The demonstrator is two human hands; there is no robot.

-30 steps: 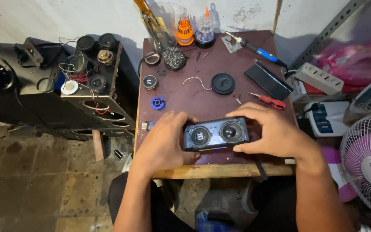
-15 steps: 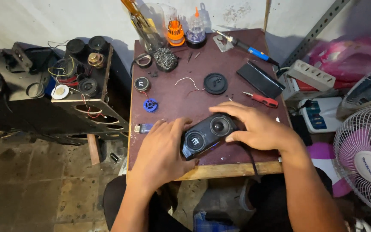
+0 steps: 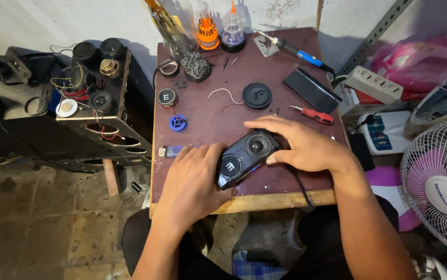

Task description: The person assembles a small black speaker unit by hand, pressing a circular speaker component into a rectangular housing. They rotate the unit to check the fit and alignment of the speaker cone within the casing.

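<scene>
At the far left of the frame a black speaker cabinet [image 3: 78,124] lies on its side, loose drivers and coloured wires sitting on its upper face. Just right of it stands the dark red bench [image 3: 208,119], filling the middle of the frame. Near the bench's left edge lie a small round black part [image 3: 166,97], a blue ring-shaped piece [image 3: 178,123] below it, and a small blue lighter [image 3: 173,151] close to the front.

The left hand [image 3: 195,181] rests palm down at the lower centre, its grip wrapped over the left end of a small black speaker [image 3: 244,158] (two round drivers face up). The speaker lies tilted on the bench near the front edge, its right end higher in the frame. The right hand [image 3: 298,145] covers that right end, fingers curled around it, so both hands are closed on the speaker.

Above the hands, a black round cap [image 3: 257,96] lies mid-bench beside a loose white wire [image 3: 223,94]. At the top edge stand an orange bit holder [image 3: 208,31] and a clear bottle [image 3: 232,28]. Further right lie a blue-handled soldering iron [image 3: 296,52], a flat black slab [image 3: 311,89] and a red-handled screwdriver [image 3: 314,115].

Off the bench, right of frame, sit a white power strip [image 3: 373,84] and a pink fan [image 3: 438,186].
</scene>
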